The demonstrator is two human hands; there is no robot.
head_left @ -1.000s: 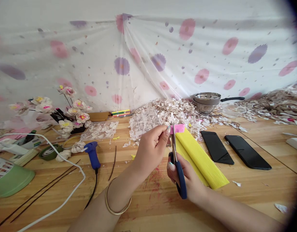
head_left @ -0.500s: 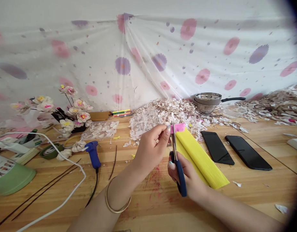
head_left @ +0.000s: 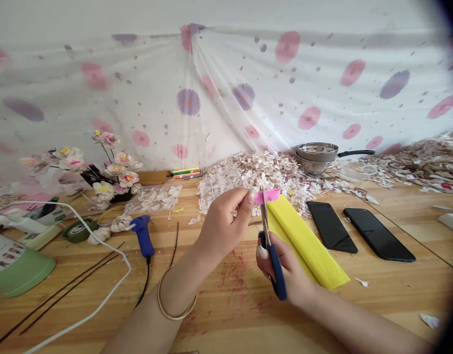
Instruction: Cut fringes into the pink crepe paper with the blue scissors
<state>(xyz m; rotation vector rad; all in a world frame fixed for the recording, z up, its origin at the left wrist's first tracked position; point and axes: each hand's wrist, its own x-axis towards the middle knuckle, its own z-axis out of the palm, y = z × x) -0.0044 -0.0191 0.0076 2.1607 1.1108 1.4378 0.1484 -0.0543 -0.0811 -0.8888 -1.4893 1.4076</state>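
My left hand pinches a short strip of pink crepe paper between thumb and fingers. A gold bangle circles that wrist. My right hand grips blue-handled scissors, their steel blades pointing up into the pink strip near my left fingertips. Just right of the blades lies a folded band of yellow crepe paper, its top end beneath the pink strip. Part of the scissor handle is hidden by my right fingers.
A heap of pale paper petals lies behind my hands, below a steel pot. Two black phones sit to the right. A blue glue gun, dark wire stems and paper flowers lie left.
My left hand has shifted slightly left, drawing the pink strip with it. The scissors stay at the strip, and the view has drifted a little.
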